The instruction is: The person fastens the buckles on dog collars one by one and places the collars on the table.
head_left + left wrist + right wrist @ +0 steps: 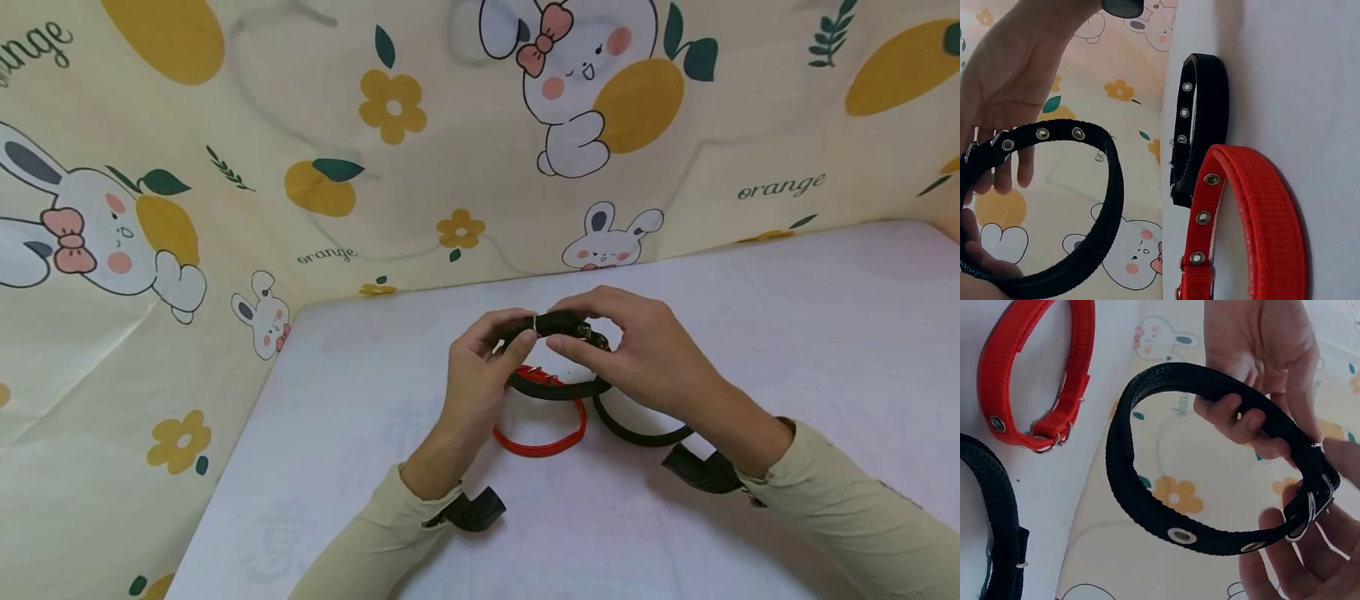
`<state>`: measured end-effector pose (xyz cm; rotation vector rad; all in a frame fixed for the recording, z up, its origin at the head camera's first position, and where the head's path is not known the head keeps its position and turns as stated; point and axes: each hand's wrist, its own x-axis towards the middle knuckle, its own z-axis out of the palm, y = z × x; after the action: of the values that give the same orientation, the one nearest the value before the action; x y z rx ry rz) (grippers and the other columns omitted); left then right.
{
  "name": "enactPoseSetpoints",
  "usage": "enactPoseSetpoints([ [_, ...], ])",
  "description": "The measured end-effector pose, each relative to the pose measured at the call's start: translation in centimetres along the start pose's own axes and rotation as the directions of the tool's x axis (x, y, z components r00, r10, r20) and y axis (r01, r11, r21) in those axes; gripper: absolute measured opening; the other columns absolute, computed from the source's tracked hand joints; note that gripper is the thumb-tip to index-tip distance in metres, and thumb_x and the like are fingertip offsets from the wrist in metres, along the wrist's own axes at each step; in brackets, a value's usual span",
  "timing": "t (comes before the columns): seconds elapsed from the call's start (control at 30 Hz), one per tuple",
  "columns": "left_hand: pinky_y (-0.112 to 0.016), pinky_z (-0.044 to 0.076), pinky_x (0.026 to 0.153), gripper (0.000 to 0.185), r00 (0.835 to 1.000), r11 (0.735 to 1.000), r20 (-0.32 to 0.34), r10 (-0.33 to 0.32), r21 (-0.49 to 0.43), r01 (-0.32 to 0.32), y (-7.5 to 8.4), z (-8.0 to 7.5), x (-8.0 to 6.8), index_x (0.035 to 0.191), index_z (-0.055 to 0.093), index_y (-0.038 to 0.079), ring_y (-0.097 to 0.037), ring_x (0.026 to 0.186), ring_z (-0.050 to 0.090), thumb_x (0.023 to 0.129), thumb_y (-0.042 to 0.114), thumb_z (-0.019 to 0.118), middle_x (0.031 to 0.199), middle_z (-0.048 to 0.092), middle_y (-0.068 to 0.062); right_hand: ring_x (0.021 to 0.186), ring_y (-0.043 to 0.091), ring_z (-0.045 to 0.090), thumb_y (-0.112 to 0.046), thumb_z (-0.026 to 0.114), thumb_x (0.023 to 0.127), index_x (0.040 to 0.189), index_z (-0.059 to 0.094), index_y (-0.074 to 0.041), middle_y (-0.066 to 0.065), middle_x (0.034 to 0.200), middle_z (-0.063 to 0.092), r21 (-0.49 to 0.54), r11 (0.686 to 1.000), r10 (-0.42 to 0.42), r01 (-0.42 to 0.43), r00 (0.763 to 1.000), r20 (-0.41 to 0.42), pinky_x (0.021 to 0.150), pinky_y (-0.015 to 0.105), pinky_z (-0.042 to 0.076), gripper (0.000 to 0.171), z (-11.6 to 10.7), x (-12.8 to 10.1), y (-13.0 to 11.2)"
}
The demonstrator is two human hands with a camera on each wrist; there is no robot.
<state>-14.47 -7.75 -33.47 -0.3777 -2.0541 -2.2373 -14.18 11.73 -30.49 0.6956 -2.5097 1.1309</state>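
Observation:
Both hands hold up a black collar [558,391], a looped strap with metal eyelets and a buckle. My left hand [477,367] grips the band, its fingers curled through the loop in the right wrist view. At the buckle end, my right hand [651,350] pinches the strap between thumb and fingers, near the metal ring [1302,528]. Beneath the hands, a red collar [542,451] lies buckled in a loop on the table. A second black collar [639,437] sits to its right, partly hidden by my right hand and standing on edge in the left wrist view.
The white tabletop [360,467] runs back to a cream cloth [450,167] printed with rabbits, oranges and flowers, which also covers the left side. Black wrist mounts [478,510] hang below both sleeves.

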Motion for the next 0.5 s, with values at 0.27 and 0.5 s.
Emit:
enactPoseSetpoints([
  [0.27,-0.029,0.046,0.086,0.026,0.999,0.998,-0.042,-0.025,-0.054,0.023,0.30,-0.20,0.05,0.120,0.058,-0.007,-0.014,0.097,0.057,0.096,0.003,0.061,0.097,0.066,0.007,0.095,0.010,0.064,-0.030,0.076,0.088,0.107,0.075,-0.021,-0.008,0.100,0.073,-0.010,1.000,-0.003,0.003,1.000,-0.030,0.075,0.026,0.046,0.021,-0.07,0.14,0.06],
  [0.5,-0.023,0.042,0.074,0.016,0.998,0.976,-0.024,-0.050,-0.213,0.044,0.76,-0.14,0.19,0.115,0.055,-0.006,-0.015,0.081,0.048,0.101,0.002,0.052,0.091,0.064,0.006,0.091,0.007,0.060,-0.027,0.074,0.091,0.108,0.075,-0.021,-0.009,0.100,0.073,-0.003,1.000,-0.004,0.003,0.999,-0.055,0.073,0.023,0.044,0.018,-0.18,0.14,0.07],
])
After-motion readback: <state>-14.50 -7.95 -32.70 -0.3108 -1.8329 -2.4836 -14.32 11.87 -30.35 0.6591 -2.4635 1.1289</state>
